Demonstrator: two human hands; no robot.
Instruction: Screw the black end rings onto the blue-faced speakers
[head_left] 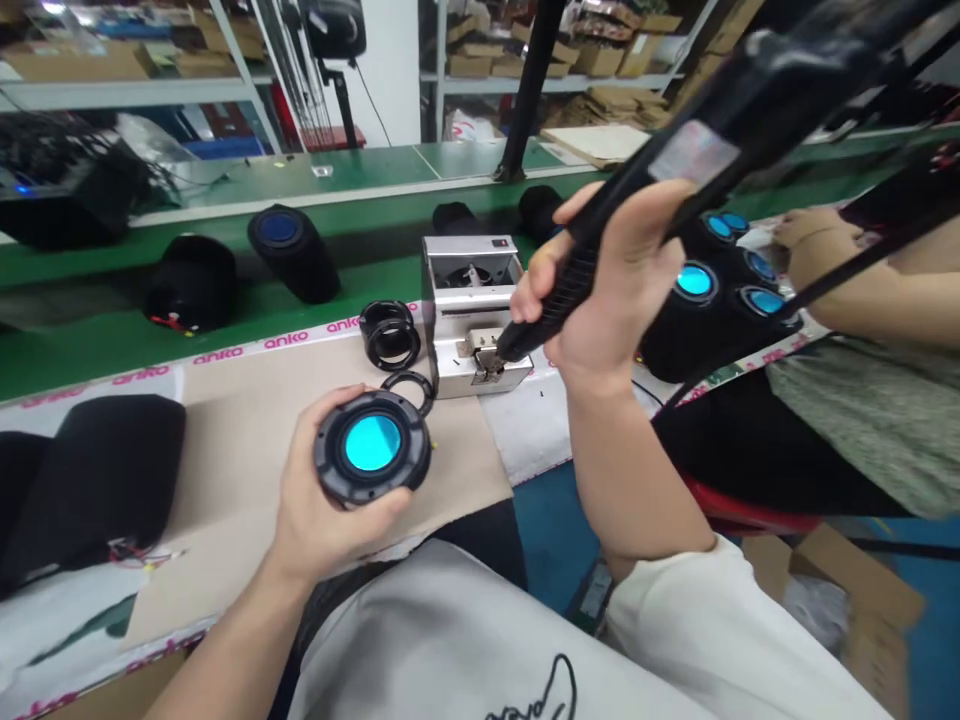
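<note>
My left hand [315,500] is wrapped round the rim of a round black speaker part [373,446] with a shiny blue centre, held above the cardboard sheet. In my right hand [611,285] is a black electric screwdriver [585,255], its fingers closed round the grip. The tool's tip points down at the front of a silver screw feeder [480,300]; whether they touch is unclear. Black rings [390,335] stand stacked beside the feeder, and another ring [411,388] lies partly behind the speaker part.
Black cylindrical speakers [294,252] stand on the green conveyor [60,335]. Dark fabric-covered bodies [120,480] lie at the left. At the right, a person's arm [847,275] is near several blue-centred speakers [694,283]. An open cardboard box [862,590] sits lower right.
</note>
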